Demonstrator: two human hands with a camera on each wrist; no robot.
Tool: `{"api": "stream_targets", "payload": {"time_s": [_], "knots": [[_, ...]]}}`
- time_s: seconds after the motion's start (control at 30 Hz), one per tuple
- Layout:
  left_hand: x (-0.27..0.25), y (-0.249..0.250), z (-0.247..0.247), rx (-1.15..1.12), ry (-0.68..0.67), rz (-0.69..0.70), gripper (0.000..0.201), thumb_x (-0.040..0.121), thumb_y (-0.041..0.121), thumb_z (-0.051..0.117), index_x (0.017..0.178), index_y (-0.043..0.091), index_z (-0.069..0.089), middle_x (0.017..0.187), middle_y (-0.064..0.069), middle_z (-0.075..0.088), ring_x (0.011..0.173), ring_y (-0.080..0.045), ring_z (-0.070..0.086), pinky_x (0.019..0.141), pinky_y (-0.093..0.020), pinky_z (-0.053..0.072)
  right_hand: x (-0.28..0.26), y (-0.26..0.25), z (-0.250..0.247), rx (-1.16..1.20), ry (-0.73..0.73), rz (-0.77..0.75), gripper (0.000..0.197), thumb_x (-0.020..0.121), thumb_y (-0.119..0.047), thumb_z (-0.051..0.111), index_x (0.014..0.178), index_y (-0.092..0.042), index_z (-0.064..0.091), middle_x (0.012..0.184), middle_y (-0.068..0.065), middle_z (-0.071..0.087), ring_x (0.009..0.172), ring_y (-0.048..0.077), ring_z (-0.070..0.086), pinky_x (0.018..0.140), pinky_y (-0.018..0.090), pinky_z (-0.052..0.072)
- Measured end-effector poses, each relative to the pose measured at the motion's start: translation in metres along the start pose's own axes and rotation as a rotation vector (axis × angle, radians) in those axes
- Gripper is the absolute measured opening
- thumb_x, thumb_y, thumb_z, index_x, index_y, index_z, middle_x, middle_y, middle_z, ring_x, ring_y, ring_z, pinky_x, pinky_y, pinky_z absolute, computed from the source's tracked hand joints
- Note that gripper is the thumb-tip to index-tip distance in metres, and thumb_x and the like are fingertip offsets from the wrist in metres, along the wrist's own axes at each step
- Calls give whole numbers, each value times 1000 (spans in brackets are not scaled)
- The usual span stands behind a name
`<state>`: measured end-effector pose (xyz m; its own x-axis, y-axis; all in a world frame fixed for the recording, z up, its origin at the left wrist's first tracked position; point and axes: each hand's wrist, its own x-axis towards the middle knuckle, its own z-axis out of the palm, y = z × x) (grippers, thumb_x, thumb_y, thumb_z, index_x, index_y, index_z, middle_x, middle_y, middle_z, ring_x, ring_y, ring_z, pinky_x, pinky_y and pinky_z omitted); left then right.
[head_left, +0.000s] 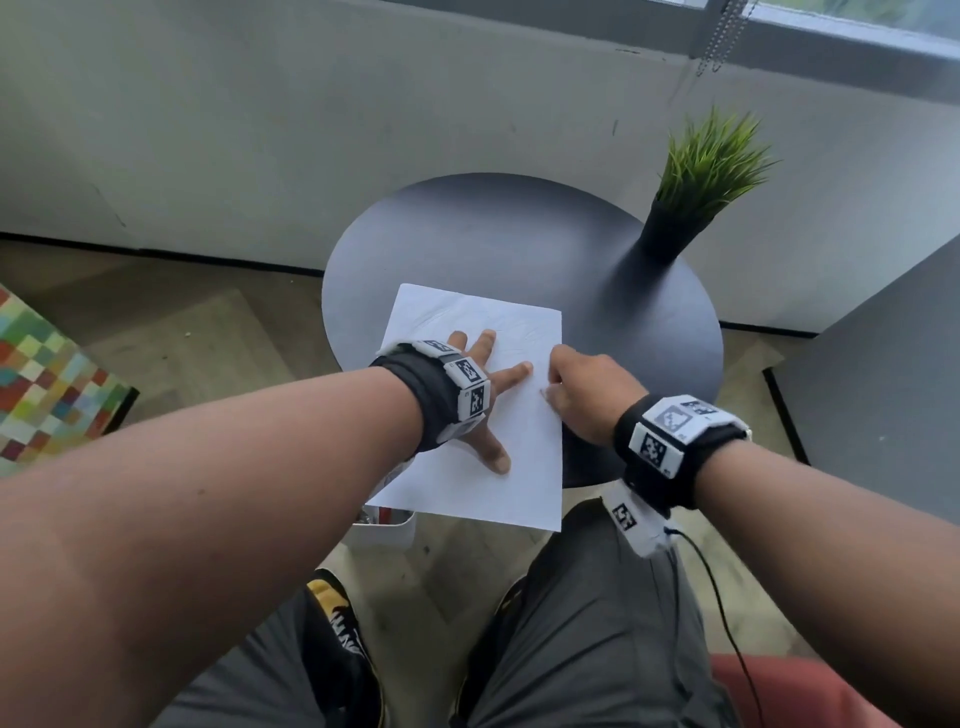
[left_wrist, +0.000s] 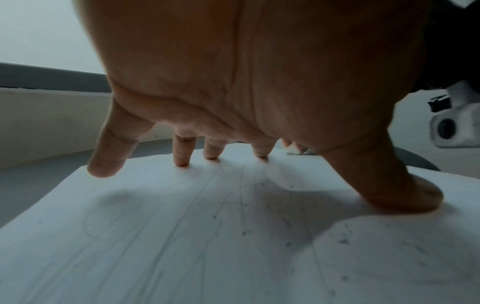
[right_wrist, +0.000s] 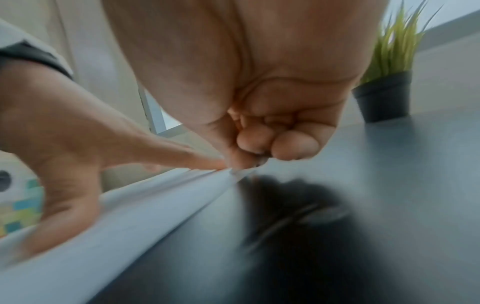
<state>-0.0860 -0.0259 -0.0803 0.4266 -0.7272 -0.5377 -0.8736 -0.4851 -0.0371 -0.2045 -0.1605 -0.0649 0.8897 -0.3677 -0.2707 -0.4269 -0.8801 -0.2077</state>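
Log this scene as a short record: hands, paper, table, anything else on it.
Left hand: spread flat, fingertips and thumb pressing the paper sheet down
Right hand: fingers curled, apparently pinching the sheet's right edge
Paper sheet: white, faint pencil lines, near end overhanging the table
Table: round, dark
Also there: potted grass plant, far right, upright

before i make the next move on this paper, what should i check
1. left hand flat on the paper, pinning it: ok
2. right hand pinching the paper's right edge: ok
3. paper fully on the table: not ok, near end overhangs
4. plant pot apart from the paper: ok
5. edges lined up under the right fingers: cannot tell, blurred
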Motion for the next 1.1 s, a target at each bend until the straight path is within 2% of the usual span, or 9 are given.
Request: {"api": "stream_targets", "payload": {"time_s": [0.13,0.3,0.37,0.43,0.5,0.63,0.77,0.97,1.1], "knots": [[-5,-2,1,5,25,1,136,49,93,65,153,52,-13,167,-3,-21,152,-42,-4,109,-73,20,-13,-28,17,31,-157,-282,14,91,-31,52,101,-21,54,95,6,64,88,30,61,73,35,50],[-5,-6,6,-6,60,-6,142,43,98,59,154,47,-14,167,4,-20,153,-33,-2,108,-75,17,18,-4,0,6,51,41,14,89,-30,51,97,-19,53,97,6,64,87,30,59,69,33,45],[-6,-6,6,-13,58,-5,142,45,98,60,155,45,-12,167,4,-19,153,-33,-2,109,-76,17,7,-19,10,3,29,-88,17,90,-29,49,105,-21,54,96,4,63,84,29,57,70,33,45],[-8,-6,6,-16,53,-4,141,47,97,61,156,45,-12,167,4,-20,153,-34,-4,109,-76,17,-9,-35,19,36,-118,-292,17,90,-29,52,105,-23,57,93,3,65,83,27,58,72,33,48],[-8,-6,8,-36,62,1,141,47,97,61,156,45,-12,167,5,-20,153,-33,-4,110,-74,20,-3,-28,8,43,-191,-251,10,87,-29,56,95,-23,59,92,2,67,87,25,61,73,32,49],[-6,-6,8,-71,69,6,139,52,94,65,157,43,-10,167,3,-20,152,-34,-5,111,-69,22,22,-4,-2,5,43,50,12,88,-30,52,96,-22,55,101,7,65,92,30,60,73,33,47],[-5,-5,11,-100,54,5,137,51,92,66,157,45,-8,167,2,-21,152,-38,-11,115,-70,19,1,-30,11,50,-158,-288,24,91,-27,54,115,-29,57,100,-1,65,91,24,59,77,31,47],[-4,-14,-3,26,-12,21,135,53,89,69,156,49,-9,168,0,-16,149,-41,2,114,-68,21,28,1,-5,48,-23,44,12,88,-31,55,93,-20,55,93,5,64,88,28,59,72,34,49],[-8,-17,-1,17,-4,13,133,51,89,69,153,54,-8,168,4,-20,152,-41,-5,111,-75,14,7,-21,6,-33,-96,-227,11,91,-32,52,97,-24,52,87,-2,59,78,24,53,70,32,47]]}}
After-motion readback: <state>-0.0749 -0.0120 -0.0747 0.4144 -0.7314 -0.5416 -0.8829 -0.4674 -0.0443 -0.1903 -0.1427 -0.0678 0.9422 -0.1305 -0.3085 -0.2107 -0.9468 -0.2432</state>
